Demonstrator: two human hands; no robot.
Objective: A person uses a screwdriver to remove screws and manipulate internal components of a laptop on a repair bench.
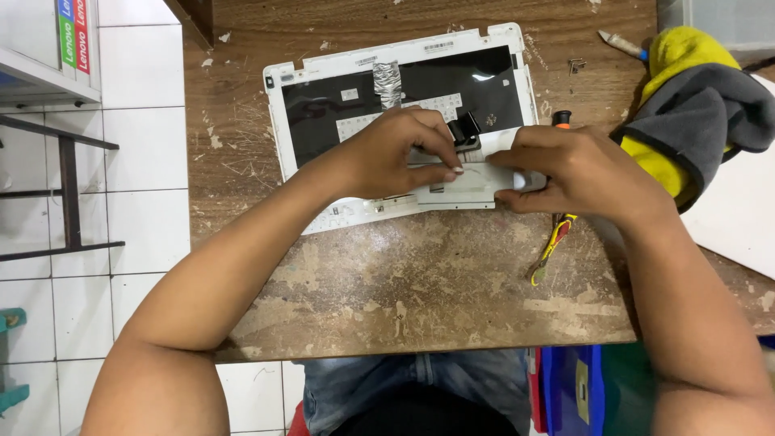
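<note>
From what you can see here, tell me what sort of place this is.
Probably a small electronics repair bench. Both hands, left hand and right hand, work on an opened white laptop shell lying on a scarred wooden table, with a screwdriver beside it and a white tiled floor below.

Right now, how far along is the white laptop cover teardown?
Done: the white laptop cover lies face down on the worn wooden table, inner side bare. In hand: left hand and right hand pinch a flat white panel at its lower edge. Left: silver tape remains stuck on.
</note>
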